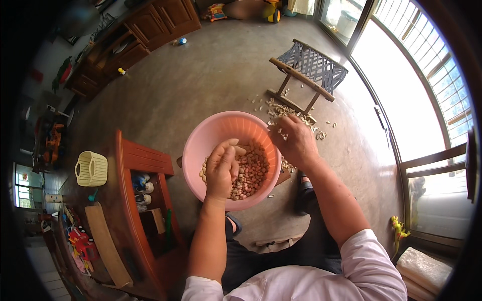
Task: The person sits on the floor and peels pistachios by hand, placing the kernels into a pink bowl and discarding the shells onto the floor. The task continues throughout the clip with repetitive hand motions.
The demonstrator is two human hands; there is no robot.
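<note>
A pink basin [193, 143] stands low in front of me, holding many peanuts [251, 170], some reddish and shelled, others tan and still in their shells. Over its middle is my left hand [221, 165], fingers curled; a tan unshelled peanut [240, 150] shows at its fingertips. My right hand [297, 142] hangs just past the basin's right rim, above the floor. Its fingers bend downward and are slightly blurred. Pale bits like shell show beside them, but what they grip is hidden. Broken peanut shells [316, 131] lie scattered on the floor beyond this hand.
A low stool with a woven strap seat [314, 65] stands beyond the shells. At my left is a reddish wooden cabinet [145, 155] with open shelves, near a cream plastic basket [91, 169]. Glass doors [391, 75] line the right side. A green toy lizard [399, 231] is at lower right.
</note>
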